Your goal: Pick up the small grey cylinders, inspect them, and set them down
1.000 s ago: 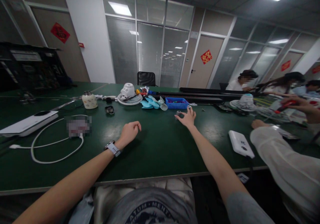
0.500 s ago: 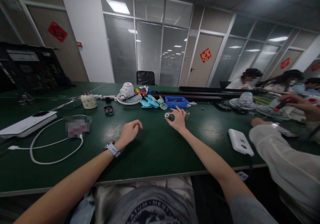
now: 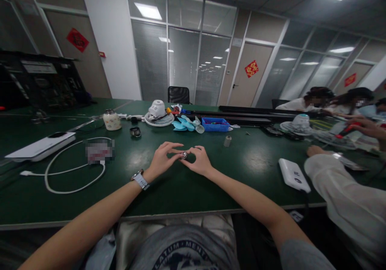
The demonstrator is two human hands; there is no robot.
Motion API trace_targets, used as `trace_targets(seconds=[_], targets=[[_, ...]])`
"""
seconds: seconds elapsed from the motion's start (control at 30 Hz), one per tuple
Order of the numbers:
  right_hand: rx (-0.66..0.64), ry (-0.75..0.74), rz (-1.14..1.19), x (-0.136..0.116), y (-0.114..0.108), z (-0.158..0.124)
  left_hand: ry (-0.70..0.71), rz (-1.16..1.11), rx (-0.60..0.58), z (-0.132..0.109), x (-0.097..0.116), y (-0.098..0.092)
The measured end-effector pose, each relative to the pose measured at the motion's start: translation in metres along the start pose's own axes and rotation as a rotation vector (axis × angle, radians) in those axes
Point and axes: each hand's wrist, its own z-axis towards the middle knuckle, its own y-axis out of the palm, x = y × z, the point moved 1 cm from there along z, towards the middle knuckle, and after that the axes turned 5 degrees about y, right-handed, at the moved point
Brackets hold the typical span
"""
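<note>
A small metal cylinder, its round end facing me, is held between the fingertips of both hands just above the green table. My left hand, with a watch at the wrist, has its thumb against one side of it while the upper fingers stretch out above. From the other side, my right hand grips it with curled thumb and fingers. A second small metal cylinder stands upright on the table, to the right beyond my hands.
Behind my hands lie light-blue fan blades, a blue tray and a white fan part. To the left are a jar and a looped white cable. A white power bank lies near a co-worker's sleeve.
My right hand has brought the cylinder from near the blue tray left and closer to me. My left hand has moved to meet it. The second cylinder is now uncovered.
</note>
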Motion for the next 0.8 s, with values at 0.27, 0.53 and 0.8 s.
trace_targets(seconds=[0.27,0.53,0.8], targets=[[0.048,0.323,0.339,0.013,0.007,0.003,-0.242,-0.037,0.007,0.001,-0.015,0.0],[0.096,0.845,0.923,0.02,0.006,0.013,-0.425,0.016,-0.32,-0.011,-0.046,0.012],[-0.012,1.337,1.503,-0.008,-0.009,0.016,-0.383,0.145,-0.088,-0.006,-0.038,0.009]])
